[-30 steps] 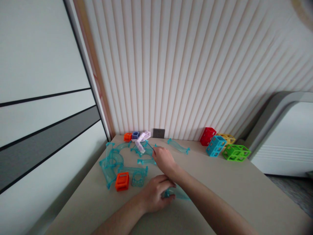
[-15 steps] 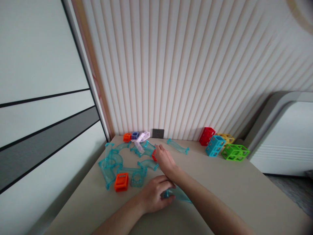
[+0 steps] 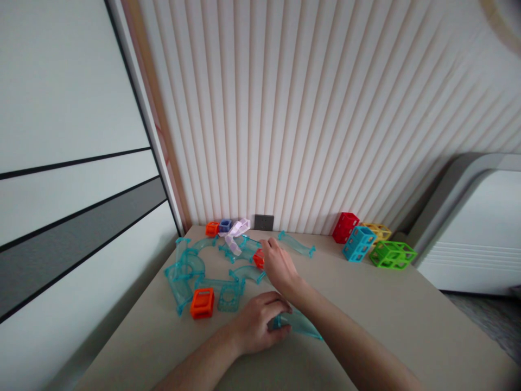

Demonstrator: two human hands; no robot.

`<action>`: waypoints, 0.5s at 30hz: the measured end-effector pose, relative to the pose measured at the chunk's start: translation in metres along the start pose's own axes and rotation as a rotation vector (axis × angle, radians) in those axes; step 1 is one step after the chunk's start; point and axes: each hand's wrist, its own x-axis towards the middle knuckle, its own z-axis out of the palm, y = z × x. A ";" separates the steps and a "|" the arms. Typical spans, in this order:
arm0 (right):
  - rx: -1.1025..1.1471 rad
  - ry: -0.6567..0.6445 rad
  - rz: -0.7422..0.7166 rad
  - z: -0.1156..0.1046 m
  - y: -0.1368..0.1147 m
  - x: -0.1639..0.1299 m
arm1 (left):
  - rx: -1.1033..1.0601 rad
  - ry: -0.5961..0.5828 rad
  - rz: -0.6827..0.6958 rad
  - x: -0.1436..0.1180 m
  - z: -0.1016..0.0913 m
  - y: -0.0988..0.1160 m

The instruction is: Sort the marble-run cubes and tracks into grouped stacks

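My left hand (image 3: 262, 324) rests low on the table, its thumb and fingers closed around one end of a translucent teal track piece (image 3: 302, 326). That piece stretches right, passing beneath my right forearm. My right hand (image 3: 279, 267) reaches over and beyond the left, palm down with fingers bent and together. Directly left of its fingers sits a small red-orange cube frame (image 3: 259, 258). Whatever lies under those fingers is hidden. A curved teal track piece (image 3: 246, 273) ends close to the right hand's left side.
More teal track pieces (image 3: 179, 288) spread over the left side, near an orange cube frame (image 3: 202, 303) and a square teal plate (image 3: 228, 298). A lilac piece (image 3: 235, 239) lies behind. Red (image 3: 345, 227), blue (image 3: 359, 243) and green (image 3: 393, 255) block frames stand right. A ribbed wall (image 3: 285, 119) closes the back.
My right hand has shifted slightly to the right, so more of the red-orange cube frame shows. My left hand keeps its place on the teal track piece.
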 end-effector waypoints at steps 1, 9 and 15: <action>0.009 0.011 0.011 -0.001 0.001 0.000 | 0.001 0.000 0.000 0.000 0.000 0.000; 0.108 0.035 0.106 -0.010 0.007 0.004 | 0.002 0.005 0.011 0.002 -0.002 0.003; 0.183 0.012 0.203 -0.016 0.015 0.004 | 0.000 0.005 0.011 0.002 -0.002 0.004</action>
